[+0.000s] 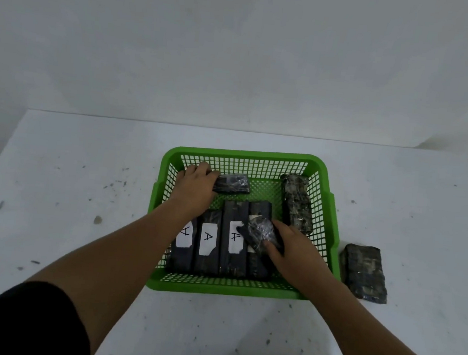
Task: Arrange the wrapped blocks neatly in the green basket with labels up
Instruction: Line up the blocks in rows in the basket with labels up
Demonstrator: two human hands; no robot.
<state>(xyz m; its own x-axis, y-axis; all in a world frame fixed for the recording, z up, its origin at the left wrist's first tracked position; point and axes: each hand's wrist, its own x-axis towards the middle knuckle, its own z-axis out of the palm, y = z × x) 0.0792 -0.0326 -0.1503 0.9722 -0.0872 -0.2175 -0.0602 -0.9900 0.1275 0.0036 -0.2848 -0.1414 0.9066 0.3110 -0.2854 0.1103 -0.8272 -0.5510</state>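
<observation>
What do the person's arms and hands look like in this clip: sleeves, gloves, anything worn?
Both hands, the left hand and right hand, are bare, with no gloves, rings or watch visible. The forearms are uncovered; a short black sleeve shows on the left upper arm.

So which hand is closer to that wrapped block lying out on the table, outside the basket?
Right. The right hand is in the green basket near its right wall, just across from the block on the table. The left hand is at the basket's far-left corner.

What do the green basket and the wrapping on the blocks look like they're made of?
Green basket: apparently moulded plastic, judging by its uniform colour, lattice walls and smooth solid rim. Wrapped blocks: dark contents under what looks like clear glossy film, crinkled and catching highlights; the white labels look like matte paper or tape.
</observation>
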